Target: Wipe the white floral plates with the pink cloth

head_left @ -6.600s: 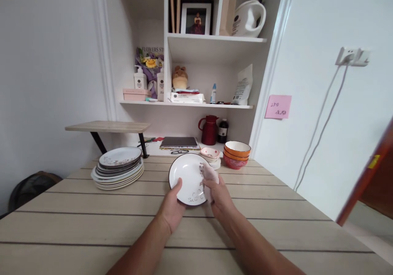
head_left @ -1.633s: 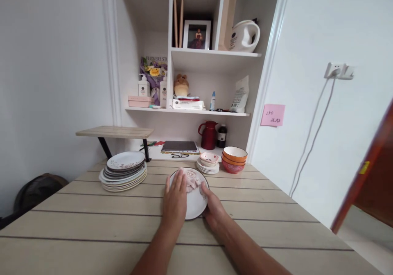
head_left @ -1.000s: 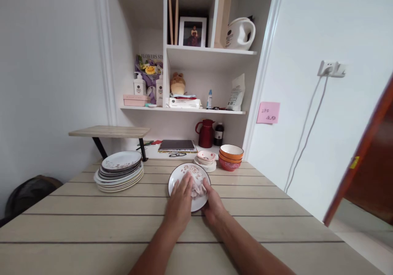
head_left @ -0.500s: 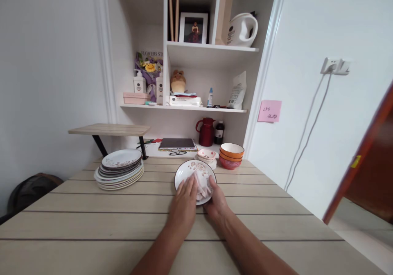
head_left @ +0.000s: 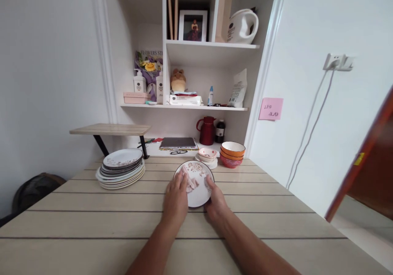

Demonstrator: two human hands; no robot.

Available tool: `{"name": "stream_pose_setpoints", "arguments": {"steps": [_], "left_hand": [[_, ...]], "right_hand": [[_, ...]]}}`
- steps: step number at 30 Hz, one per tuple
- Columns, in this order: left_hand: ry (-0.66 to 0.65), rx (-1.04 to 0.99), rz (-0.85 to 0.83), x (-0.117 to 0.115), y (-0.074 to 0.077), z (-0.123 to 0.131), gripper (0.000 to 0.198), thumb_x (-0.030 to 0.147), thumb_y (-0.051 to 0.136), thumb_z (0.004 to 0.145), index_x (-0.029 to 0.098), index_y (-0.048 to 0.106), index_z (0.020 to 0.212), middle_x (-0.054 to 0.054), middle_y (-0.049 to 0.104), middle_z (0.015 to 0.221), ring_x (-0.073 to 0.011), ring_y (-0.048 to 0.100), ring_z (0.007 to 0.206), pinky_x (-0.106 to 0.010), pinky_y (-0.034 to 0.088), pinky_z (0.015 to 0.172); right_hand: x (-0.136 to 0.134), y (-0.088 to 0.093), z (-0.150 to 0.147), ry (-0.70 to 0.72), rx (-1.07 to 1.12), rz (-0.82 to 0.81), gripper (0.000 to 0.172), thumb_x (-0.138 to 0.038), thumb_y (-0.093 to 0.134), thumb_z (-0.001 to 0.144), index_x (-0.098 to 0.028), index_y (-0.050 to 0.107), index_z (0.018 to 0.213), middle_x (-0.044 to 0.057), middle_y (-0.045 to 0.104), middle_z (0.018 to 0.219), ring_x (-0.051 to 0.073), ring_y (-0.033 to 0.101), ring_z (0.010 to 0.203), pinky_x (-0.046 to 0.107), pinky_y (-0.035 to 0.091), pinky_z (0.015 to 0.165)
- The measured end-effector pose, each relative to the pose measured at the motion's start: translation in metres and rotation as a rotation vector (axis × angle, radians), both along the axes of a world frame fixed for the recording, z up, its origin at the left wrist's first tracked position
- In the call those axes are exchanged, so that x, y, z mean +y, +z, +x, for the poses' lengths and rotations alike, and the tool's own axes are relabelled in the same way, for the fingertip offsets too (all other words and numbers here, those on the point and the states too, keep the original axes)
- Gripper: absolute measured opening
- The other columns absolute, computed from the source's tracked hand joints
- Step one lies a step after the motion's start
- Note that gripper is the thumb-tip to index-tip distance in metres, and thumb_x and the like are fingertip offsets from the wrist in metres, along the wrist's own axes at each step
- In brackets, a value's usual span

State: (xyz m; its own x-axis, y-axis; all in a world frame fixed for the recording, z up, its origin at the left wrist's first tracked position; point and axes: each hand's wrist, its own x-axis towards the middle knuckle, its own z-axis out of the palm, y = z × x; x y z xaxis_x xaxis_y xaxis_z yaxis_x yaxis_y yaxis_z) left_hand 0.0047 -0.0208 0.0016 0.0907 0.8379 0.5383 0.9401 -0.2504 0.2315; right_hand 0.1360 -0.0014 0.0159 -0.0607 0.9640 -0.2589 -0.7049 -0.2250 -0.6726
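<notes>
A white plate [head_left: 199, 193] with a dark rim and brown flower print is tilted up toward me above the table. My right hand [head_left: 216, 201] grips its right edge, thumb on the face and fingers behind. Against the plate's left side my left hand [head_left: 177, 195] presses a pale pink cloth [head_left: 190, 183], part of which sticks out beside the fingers. Behind the plate stand small pale dishes [head_left: 207, 154] in a stack. To their right are stacked bowls [head_left: 232, 154], orange above red. A tall pile of plates [head_left: 121, 170] is on the left.
The wooden table [head_left: 101, 222] spans the front. A small raised shelf [head_left: 110, 129] stands at its back left. Farther back are a dark laptop [head_left: 178, 142], glasses [head_left: 178, 152], a red jug [head_left: 207, 131] and a dark bottle [head_left: 220, 131], below white shelving [head_left: 208, 45].
My left hand has slid the cloth leftward across the plate, from its middle and right to its left side. My right hand keeps its hold on the edge.
</notes>
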Motion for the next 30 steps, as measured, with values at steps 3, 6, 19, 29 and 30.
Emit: {"name": "stream_pose_setpoints", "arguments": {"steps": [3,6,19,29,30], "left_hand": [[-0.147,0.016,0.013,-0.004,-0.001,0.007,0.062,0.004,0.044,0.082,0.017,0.044,0.143,-0.012,0.039,0.153,-0.0244,0.036,0.140,-0.044,0.037,0.111],[-0.231,0.037,0.022,-0.010,-0.001,0.015,0.059,0.008,0.048,0.083,0.021,0.046,0.141,-0.011,0.040,0.153,-0.0261,0.038,0.139,-0.049,0.038,0.109],[-0.191,0.051,0.060,-0.015,0.008,0.020,0.071,-0.002,0.038,0.084,0.034,0.037,0.145,-0.004,0.030,0.158,-0.0259,0.028,0.144,-0.062,0.027,0.111],[-0.091,0.040,0.057,-0.018,0.010,0.018,0.055,0.013,0.045,0.089,0.036,0.046,0.139,-0.002,0.040,0.153,-0.0270,0.032,0.142,-0.067,0.012,0.114],[-0.049,0.022,0.065,-0.017,0.010,0.016,0.052,0.014,0.044,0.090,0.036,0.048,0.137,-0.002,0.042,0.152,-0.0268,0.035,0.140,-0.068,0.011,0.113]], "right_hand": [[0.003,0.000,0.005,-0.046,0.076,0.015,0.044,-0.040,0.062,0.086,-0.013,0.063,0.119,0.010,0.077,0.099,0.025,0.072,0.089,0.037,0.056,0.083],[0.004,0.003,0.010,-0.073,0.140,0.023,0.041,-0.038,0.058,0.088,-0.011,0.063,0.118,0.010,0.077,0.097,0.023,0.072,0.089,0.035,0.057,0.083],[-0.001,0.017,0.015,0.081,0.104,0.182,0.043,-0.039,0.060,0.087,-0.014,0.064,0.121,0.011,0.072,0.116,0.025,0.067,0.106,0.037,0.053,0.092],[-0.001,0.000,0.006,0.057,0.068,0.044,0.043,-0.041,0.061,0.086,-0.013,0.065,0.118,0.011,0.075,0.104,0.023,0.071,0.092,0.035,0.056,0.082],[0.000,-0.001,0.005,0.042,0.050,0.031,0.041,-0.040,0.061,0.086,-0.013,0.066,0.116,0.010,0.076,0.102,0.023,0.072,0.089,0.035,0.056,0.081]]}}
